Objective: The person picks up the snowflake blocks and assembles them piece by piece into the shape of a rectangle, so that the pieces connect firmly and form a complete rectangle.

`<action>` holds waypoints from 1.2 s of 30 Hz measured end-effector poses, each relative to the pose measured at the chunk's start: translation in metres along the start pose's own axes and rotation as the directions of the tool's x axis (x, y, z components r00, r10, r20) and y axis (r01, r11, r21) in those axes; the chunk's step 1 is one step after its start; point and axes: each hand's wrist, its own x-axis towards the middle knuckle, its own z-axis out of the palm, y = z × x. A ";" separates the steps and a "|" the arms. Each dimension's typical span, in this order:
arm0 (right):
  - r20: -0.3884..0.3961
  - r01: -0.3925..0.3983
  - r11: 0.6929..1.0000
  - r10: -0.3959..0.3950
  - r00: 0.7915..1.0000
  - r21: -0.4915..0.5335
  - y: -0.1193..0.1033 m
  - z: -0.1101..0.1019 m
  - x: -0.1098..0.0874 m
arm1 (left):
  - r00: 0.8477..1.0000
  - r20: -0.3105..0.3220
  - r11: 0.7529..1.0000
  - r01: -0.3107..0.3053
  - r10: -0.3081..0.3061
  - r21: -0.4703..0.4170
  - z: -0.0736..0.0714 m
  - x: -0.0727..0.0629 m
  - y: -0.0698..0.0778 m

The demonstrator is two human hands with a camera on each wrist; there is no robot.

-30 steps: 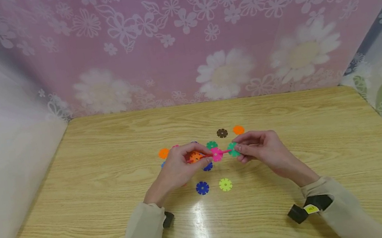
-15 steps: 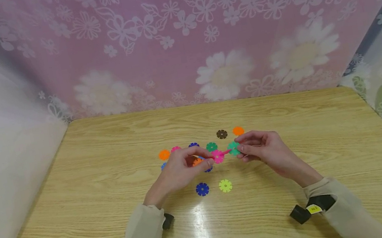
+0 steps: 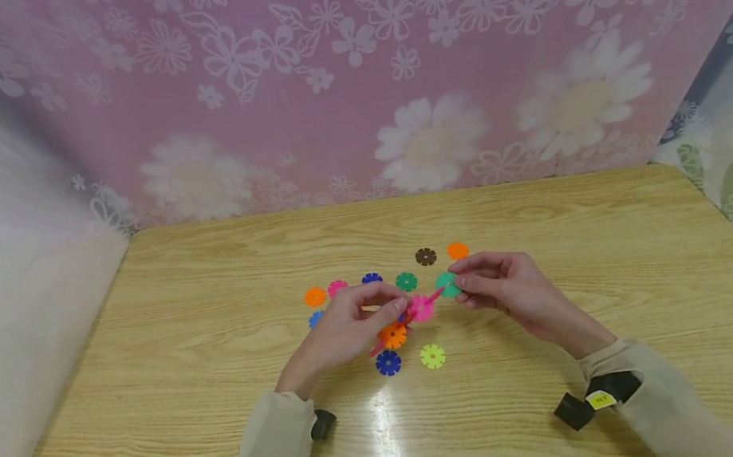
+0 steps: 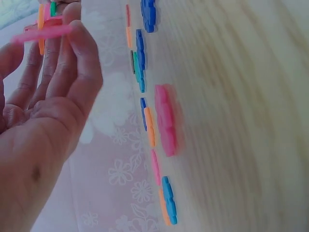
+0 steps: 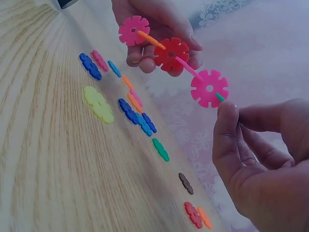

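Light-green disc [image 3: 445,283]; pink floral backdrop [image 3: 316,99]

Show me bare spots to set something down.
Free on the table: from the leftmost orange disc to the left edge; right of the right hand; behind the brown disc, up to the flowered curtain; between the sleeves, nearer than the yellow-green disc. Crowded: the middle, with discs around and beneath the left hand.

We're indoors, curtained off, exact room unclear: flowered pink curtain [image 3: 317,107] straight beyond the fingers [image 5: 226,133], wood-grain worktop [image 3: 152,426] gleaming under them!
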 end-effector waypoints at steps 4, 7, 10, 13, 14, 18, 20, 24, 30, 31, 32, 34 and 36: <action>0.006 -0.011 1.000 0.011 1.000 -0.018 0.002 0.001 0.003 | 1.000 -0.004 0.999 0.025 -0.025 0.022 0.001 0.001 0.001; 0.017 -0.005 1.000 0.006 1.000 -0.023 0.004 0.004 0.005 | 0.998 0.006 0.998 0.055 -0.055 -0.004 0.002 0.003 0.001; 0.036 0.005 1.000 -0.004 0.999 -0.028 0.006 0.009 0.008 | 0.997 0.019 0.997 0.074 -0.074 -0.025 0.004 0.006 0.000; 0.050 0.012 0.999 -0.010 0.999 -0.037 0.007 0.013 0.010 | 0.997 0.017 0.997 0.081 -0.081 -0.007 0.006 0.009 0.000; 0.052 0.011 0.999 -0.009 0.999 -0.039 0.008 0.014 0.011 | 0.997 0.014 0.997 0.080 -0.080 0.008 0.007 0.010 0.000; 0.053 0.003 0.999 -0.001 0.999 -0.043 0.010 0.019 0.014 | 0.997 0.005 0.996 0.072 -0.072 0.049 0.009 0.012 0.000; 0.056 -0.003 0.999 0.006 0.998 -0.043 0.012 0.021 0.015 | 0.997 0.009 0.997 0.075 -0.076 0.035 0.010 0.012 0.000; 0.064 -0.012 0.999 0.014 0.998 -0.043 0.012 0.025 0.016 | 0.997 0.010 0.997 0.080 -0.080 0.009 0.011 0.013 -0.002; 0.069 -0.016 1.000 0.018 0.997 -0.027 0.010 0.029 0.017 | 0.997 0.003 0.996 0.073 -0.074 0.049 0.008 0.013 -0.003; 0.071 -0.016 0.999 0.018 0.997 -0.030 0.010 0.029 0.017 | 0.997 0.002 0.996 0.077 -0.077 0.043 0.008 0.013 -0.004; 0.071 -0.015 0.999 0.018 0.997 -0.036 0.009 0.028 0.016 | 0.997 -0.001 0.996 0.080 -0.081 0.037 0.006 0.012 -0.004; 0.067 -0.013 0.998 0.018 0.998 -0.068 0.008 0.026 0.015 | 0.996 -0.014 0.996 0.083 -0.083 0.018 0.004 0.011 -0.004; 0.058 -0.019 0.992 0.026 0.998 -0.128 0.008 0.022 0.013 | 0.996 -0.034 0.996 0.084 -0.084 -0.002 0.001 0.010 -0.004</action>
